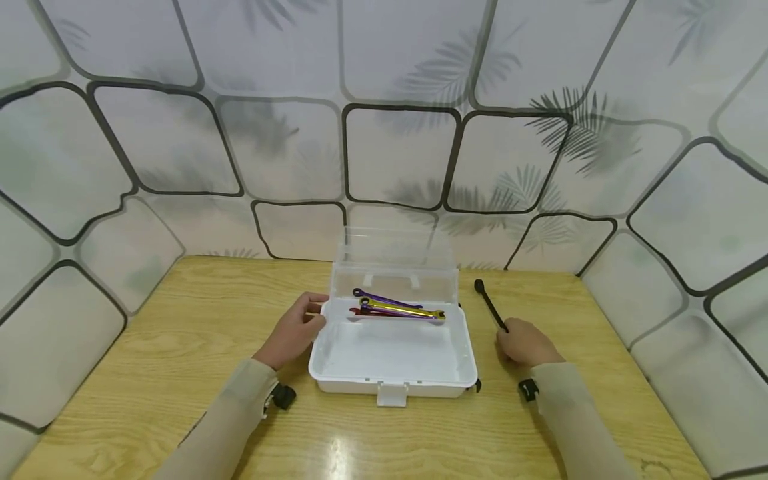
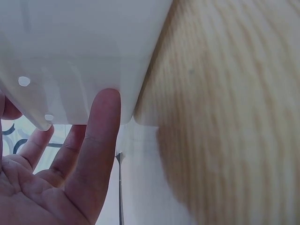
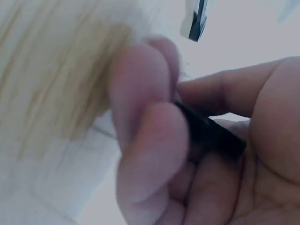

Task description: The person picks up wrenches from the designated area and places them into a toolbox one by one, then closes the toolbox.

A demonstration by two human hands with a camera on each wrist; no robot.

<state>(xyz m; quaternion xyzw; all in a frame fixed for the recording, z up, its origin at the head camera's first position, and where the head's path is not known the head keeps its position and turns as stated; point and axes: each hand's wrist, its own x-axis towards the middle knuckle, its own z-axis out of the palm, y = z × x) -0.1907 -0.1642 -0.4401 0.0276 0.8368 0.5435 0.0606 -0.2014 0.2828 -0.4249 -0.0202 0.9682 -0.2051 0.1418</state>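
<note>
A white plastic toolbox (image 1: 393, 385) stands on the table with its translucent lid (image 1: 393, 283) raised. In its back compartment lie several wrenches: a yellow wrench (image 1: 402, 308) on top, purple and red ones around it. My left hand (image 1: 294, 331) rests against the box's left wall, fairly straight fingers touching near the rim; the left wrist view shows one finger (image 2: 104, 126) against the white wall. To the right of the box, my right hand (image 1: 528, 342) grips a black wrench (image 1: 491, 308) by its end, its rounded head pointing away from me. Curled fingers hide part of its handle (image 3: 211, 131).
The wooden table (image 1: 180, 313) reaches back to a patterned wall covering (image 1: 396, 153), which also runs along both sides. A latch (image 1: 392, 395) hangs at the box's front. A small dark thing (image 1: 478, 386) shows by the box's front right corner.
</note>
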